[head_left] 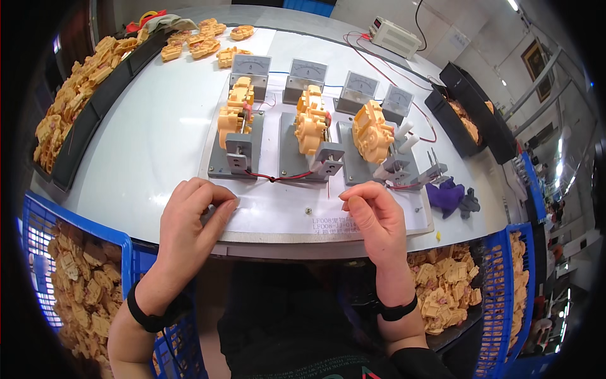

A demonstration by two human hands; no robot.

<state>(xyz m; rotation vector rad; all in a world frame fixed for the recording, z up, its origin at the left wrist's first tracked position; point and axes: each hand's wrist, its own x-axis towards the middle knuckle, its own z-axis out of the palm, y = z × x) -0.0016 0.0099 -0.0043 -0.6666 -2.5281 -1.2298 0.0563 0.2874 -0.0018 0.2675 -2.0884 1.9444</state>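
Observation:
My left hand (192, 224) rests low over the front left of the white board (271, 218), its thumb and forefinger drawn together in a loose loop. No object shows in it. Opposite it, my right hand (377, 221) is curled with the fingertips close together, and I see nothing held there either. Beyond my hands, three grey metal fixtures carry yellow-orange plastic gear housings: a left one (235, 114), a middle one (311, 120) and a right one (372, 132). Neither hand touches them. A red-and-black wire (278, 179) joins the fixtures in front.
Analog meters (306, 74) stand behind the fixtures. A long black bin (101, 117) of housings lies left, with loose housings (202, 44) beyond. Blue crates (129, 265) of housings flank me. A purple cloth (445, 194), black trays (464, 120) and a power supply (394, 36) are rightward.

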